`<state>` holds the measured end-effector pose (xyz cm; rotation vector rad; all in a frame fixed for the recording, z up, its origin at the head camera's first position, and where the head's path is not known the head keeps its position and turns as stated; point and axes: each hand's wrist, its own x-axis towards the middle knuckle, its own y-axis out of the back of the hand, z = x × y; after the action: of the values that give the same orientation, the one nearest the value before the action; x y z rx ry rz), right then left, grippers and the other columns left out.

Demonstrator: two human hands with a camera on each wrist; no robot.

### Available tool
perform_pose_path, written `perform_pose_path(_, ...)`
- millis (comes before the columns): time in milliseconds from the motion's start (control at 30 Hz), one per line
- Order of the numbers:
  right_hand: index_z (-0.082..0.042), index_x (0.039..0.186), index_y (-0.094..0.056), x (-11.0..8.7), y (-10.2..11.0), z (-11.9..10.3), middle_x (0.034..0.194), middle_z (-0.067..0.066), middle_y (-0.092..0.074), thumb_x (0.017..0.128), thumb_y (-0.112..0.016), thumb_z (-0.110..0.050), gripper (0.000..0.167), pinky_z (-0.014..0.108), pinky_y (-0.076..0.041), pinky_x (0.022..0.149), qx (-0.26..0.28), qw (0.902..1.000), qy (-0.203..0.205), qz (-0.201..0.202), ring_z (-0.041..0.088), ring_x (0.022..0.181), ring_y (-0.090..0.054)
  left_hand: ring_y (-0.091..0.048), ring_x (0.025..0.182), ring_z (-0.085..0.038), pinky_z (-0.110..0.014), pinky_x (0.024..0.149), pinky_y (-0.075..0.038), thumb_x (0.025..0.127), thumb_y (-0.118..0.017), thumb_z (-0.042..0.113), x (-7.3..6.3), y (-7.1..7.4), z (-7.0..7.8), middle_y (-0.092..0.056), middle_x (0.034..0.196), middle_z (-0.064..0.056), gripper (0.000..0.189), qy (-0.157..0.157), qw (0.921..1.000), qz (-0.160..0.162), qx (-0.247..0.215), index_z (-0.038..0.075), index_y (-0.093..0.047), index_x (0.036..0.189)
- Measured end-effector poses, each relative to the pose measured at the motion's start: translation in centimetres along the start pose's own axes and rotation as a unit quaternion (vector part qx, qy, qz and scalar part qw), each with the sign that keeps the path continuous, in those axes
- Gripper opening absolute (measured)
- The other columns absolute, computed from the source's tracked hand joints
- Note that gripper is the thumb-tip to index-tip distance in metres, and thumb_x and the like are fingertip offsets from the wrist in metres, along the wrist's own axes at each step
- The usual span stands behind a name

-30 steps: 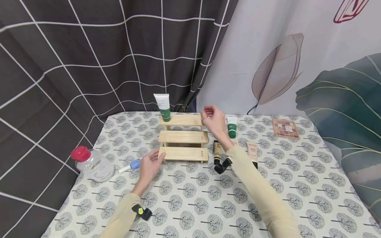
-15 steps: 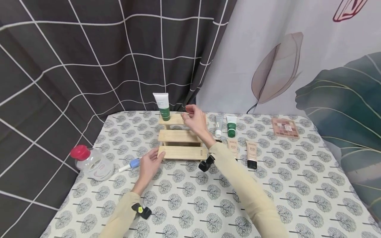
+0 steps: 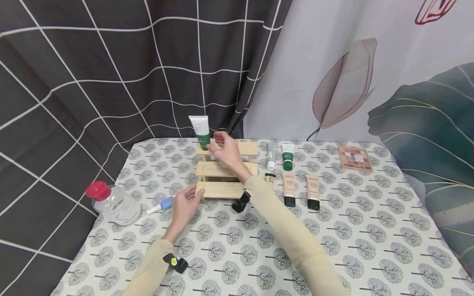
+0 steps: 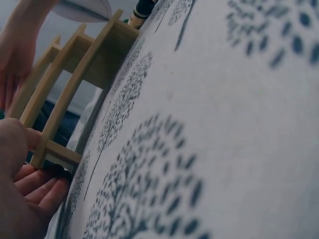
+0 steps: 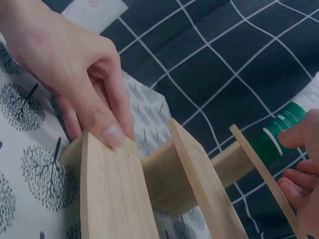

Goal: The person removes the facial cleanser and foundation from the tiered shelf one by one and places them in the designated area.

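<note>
A three-tier wooden step rack [image 3: 222, 190] stands on the patterned tablecloth. At its left end my left hand [image 3: 185, 206] grips the lowest board, the thumb on top and the fingers underneath, as the left wrist view shows around the rack [image 4: 75, 77]. A white and green squeeze tube [image 3: 200, 126] stands cap down on the left of the top board. My right hand [image 3: 226, 151] is over the top board beside it, fingers loosely bent. In the right wrist view, the right thumb tip [image 5: 286, 138] meets the tube's green lower part [image 5: 271, 142].
Right of the rack lie a grey tube [image 3: 272, 156], a smaller white and green tube [image 3: 287, 156], two BB cream tubes [image 3: 289, 187], a partly hidden gold tube [image 3: 270, 178] and an eyeshadow palette [image 3: 355, 159]. Leftward are a red-capped clear bottle [image 3: 120, 205] and a blue and white stick [image 3: 161, 205].
My right hand has moved left along the top board, from its right end to the white and green tube, uncovering the tubes on the right. The left hand keeps its grip.
</note>
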<state>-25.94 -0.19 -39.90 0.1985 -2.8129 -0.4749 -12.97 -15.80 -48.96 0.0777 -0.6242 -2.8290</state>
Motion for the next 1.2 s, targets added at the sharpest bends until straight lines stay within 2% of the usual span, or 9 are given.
perform_pose_path(200, 0.003, 0.132, -0.057, 0.4, -1.1, -0.1, 0.129, 0.020, -0.067, 0.090, -0.075, -0.014, 0.049, 0.026, -0.054, 0.107, -0.023, 0.9996, 0.015, 0.000, 0.028, 0.121, -0.065, -0.068, 0.117, -0.037, -0.040, 0.101, -0.059, 0.094, -0.073, 0.029, 0.1, 0.0, -0.1, -0.067, 0.129, -0.024, 0.052, 0.001, 1.0000, 0.000, 0.002, 0.000, -0.061, 0.135)
perform_pose_path(467, 0.003, 0.131, -0.056, 0.4, -1.8, -0.2, 0.125, 0.019, -0.069, 0.089, -0.077, -0.013, 0.049, 0.032, -0.057, 0.105, -0.045, 0.9986, 0.028, 0.000, 0.029, 0.116, -0.068, -0.067, 0.119, -0.035, -0.039, 0.101, -0.059, 0.094, -0.073, 0.033, 0.2, 0.1, -0.3, -0.067, 0.131, -0.023, 0.054, 0.010, 0.9999, -0.008, -0.001, 0.001, -0.060, 0.136)
perform_pose_path(700, 0.003, 0.128, -0.057, 0.3, -1.9, -0.2, 0.122, 0.020, -0.070, 0.091, -0.075, -0.011, 0.043, 0.037, -0.058, 0.102, -0.058, 0.9974, 0.042, 0.014, 0.030, 0.112, -0.069, -0.068, 0.118, -0.034, -0.036, 0.099, -0.060, 0.094, -0.072, 0.031, 0.2, 0.1, -0.5, -0.067, 0.130, -0.023, 0.053, 0.002, 0.9999, -0.012, -0.005, 0.001, -0.060, 0.136)
perform_pose_path(833, 0.004, 0.126, -0.058, 0.0, -1.7, -0.2, 0.121, 0.021, -0.070, 0.092, -0.074, -0.009, 0.040, 0.039, -0.058, 0.102, -0.048, 0.9979, 0.039, 0.021, 0.031, 0.111, -0.070, -0.069, 0.117, -0.033, -0.036, 0.099, -0.060, 0.094, -0.073, 0.032, 0.2, 0.0, -0.5, -0.068, 0.130, -0.022, 0.052, 0.005, 0.9999, -0.011, 0.000, 0.002, -0.061, 0.135)
perform_pose_path(1000, 0.004, 0.129, -0.057, -0.1, -0.9, -0.5, 0.125, 0.020, -0.067, 0.093, -0.072, -0.009, 0.041, 0.033, -0.058, 0.104, -0.029, 0.9989, 0.024, 0.029, 0.030, 0.114, -0.068, -0.069, 0.116, -0.034, -0.036, 0.098, -0.060, 0.094, -0.073, 0.031, 0.2, -0.1, -0.4, -0.068, 0.129, -0.022, 0.052, 0.003, 0.9999, -0.010, -0.004, 0.002, -0.061, 0.135)
perform_pose_path(1200, 0.003, 0.130, -0.056, 0.2, 0.7, -0.5, 0.126, 0.020, -0.067, 0.094, -0.072, -0.010, 0.041, 0.033, -0.057, 0.104, -0.035, 0.9984, 0.012, 0.042, 0.030, 0.115, -0.067, -0.069, 0.116, -0.034, -0.037, 0.098, -0.060, 0.094, -0.073, 0.029, 0.2, -0.1, -0.4, -0.068, 0.129, -0.023, 0.051, 0.009, 0.9999, -0.008, -0.011, 0.002, -0.061, 0.135)
